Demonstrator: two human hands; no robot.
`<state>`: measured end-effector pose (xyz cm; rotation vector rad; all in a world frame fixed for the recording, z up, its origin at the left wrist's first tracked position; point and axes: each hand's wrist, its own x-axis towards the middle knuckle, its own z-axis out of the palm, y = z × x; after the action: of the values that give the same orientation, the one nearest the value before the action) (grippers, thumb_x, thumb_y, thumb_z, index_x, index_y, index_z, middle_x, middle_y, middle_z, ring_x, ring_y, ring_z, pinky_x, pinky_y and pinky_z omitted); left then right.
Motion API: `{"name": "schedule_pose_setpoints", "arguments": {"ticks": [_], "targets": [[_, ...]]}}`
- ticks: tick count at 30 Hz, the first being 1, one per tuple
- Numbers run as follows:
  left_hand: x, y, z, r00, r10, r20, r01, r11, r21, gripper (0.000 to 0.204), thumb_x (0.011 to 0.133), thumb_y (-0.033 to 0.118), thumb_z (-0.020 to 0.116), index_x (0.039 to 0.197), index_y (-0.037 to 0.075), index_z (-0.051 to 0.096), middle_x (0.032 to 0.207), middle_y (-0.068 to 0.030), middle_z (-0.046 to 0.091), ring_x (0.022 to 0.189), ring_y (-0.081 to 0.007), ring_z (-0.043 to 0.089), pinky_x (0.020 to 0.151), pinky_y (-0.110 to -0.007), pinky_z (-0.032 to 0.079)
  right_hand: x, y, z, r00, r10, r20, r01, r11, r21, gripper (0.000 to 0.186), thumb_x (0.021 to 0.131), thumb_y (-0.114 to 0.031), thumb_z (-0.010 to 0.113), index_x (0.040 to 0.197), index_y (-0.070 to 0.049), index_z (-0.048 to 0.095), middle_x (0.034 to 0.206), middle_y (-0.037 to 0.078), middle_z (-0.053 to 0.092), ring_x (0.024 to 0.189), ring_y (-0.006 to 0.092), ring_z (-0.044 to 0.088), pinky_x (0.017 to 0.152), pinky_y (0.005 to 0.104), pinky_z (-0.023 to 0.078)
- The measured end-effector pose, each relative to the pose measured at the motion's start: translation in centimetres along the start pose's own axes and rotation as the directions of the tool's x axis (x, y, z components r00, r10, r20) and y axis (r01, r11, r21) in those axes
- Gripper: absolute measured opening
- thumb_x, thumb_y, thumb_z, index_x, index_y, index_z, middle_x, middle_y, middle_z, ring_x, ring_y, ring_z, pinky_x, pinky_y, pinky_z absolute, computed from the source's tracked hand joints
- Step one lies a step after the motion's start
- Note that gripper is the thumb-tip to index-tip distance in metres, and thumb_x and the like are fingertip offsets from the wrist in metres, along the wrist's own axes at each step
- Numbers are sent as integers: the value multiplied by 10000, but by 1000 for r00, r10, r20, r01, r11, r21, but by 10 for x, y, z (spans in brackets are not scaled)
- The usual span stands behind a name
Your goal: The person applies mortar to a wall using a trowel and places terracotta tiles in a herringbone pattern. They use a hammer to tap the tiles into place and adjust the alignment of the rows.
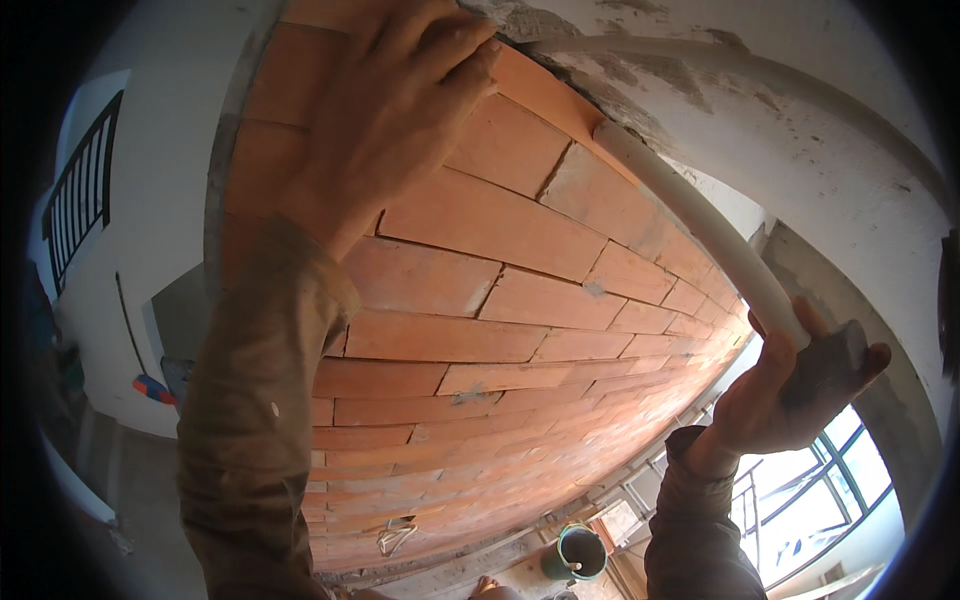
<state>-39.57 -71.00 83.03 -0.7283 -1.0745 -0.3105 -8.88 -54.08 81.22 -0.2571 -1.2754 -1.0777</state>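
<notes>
My left hand (400, 120) is at the top, bent fingers closed over the edge of a narrow orange brick (540, 85) in the top course, beneath a rough grey overhang. My right hand (760, 400), lower right, grips a tool with a dark, blocky head (830, 360) and a long pale cylindrical handle (690, 200). That handle slants up to the left, its far end at the top brick course, right of my left hand. The orange brick wall (490, 240) fills the middle, with uneven joints between its courses.
A pale curved overhang (770, 110) runs along the upper right. A railed opening (80, 180) and a red-and-blue object (153, 390) on a rod are at left. Below are a green bucket (575, 550) and a loop of wire (397, 540). A bright window (850, 470) is at lower right.
</notes>
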Motion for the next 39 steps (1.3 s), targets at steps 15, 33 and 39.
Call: {"name": "schedule_pose_setpoints", "arguments": {"ticks": [15, 33, 39], "targets": [[-6, 14, 3, 978, -113, -178, 91, 988, -126, 178, 846, 142, 728, 953, 4, 692, 1109, -47, 639, 1128, -221, 564, 903, -373, 532, -1, 0, -4, 999, 45, -27, -45, 999, -22, 292, 1015, -229, 489, 1051, -11, 678, 767, 40, 674, 874, 162, 571, 1005, 366, 322], [-15, 11, 8, 969, -101, -224, 66, 985, -159, 179, 803, 76, 724, 938, -29, 674, 1084, -91, 632, 1097, -272, 591, 903, -382, 568, -7, -14, 9, 987, 158, 41, -163, 928, 336, 403, 1013, -170, 534, 1297, 101, 441, 961, 162, 718, 845, 184, 712, 1161, 449, 320], [-16, 14, 5, 976, -137, -172, 101, 974, -202, 188, 831, 31, 734, 997, -36, 675, 1111, -106, 647, 1095, -283, 617, 904, -372, 572, -18, -7, 16, 968, 249, 41, -232, 814, 533, 346, 1010, -148, 537, 1221, 126, 525, 1027, 216, 676, 855, 247, 708, 930, 400, 541]]}}
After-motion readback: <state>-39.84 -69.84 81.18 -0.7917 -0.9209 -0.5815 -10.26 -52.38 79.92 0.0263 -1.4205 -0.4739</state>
